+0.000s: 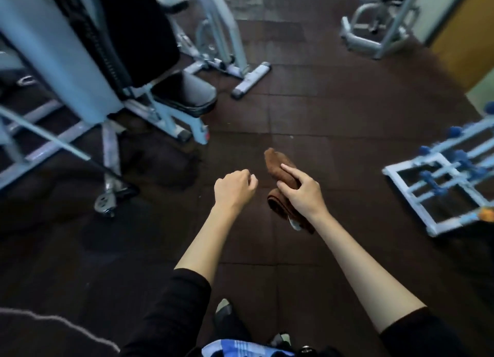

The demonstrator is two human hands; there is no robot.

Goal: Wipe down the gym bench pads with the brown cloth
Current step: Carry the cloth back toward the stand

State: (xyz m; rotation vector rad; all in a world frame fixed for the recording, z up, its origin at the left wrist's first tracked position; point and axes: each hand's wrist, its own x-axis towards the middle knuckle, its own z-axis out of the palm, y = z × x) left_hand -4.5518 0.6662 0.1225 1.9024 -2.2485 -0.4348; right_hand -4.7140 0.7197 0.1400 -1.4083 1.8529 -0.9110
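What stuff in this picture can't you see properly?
All in the head view:
- The middle of the brown cloth is hidden under the right hand that holds it.
- The black back pad is cut off by the top edge.
- The rack at the right is blurred and cut by the edge.
- The blue striped fabric is cut by the bottom edge.

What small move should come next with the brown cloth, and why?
Probably carry the brown cloth forward and left to the black seat pad. The right hand grips it in the air over the floor, touching no pad, and the left hand holds nothing.
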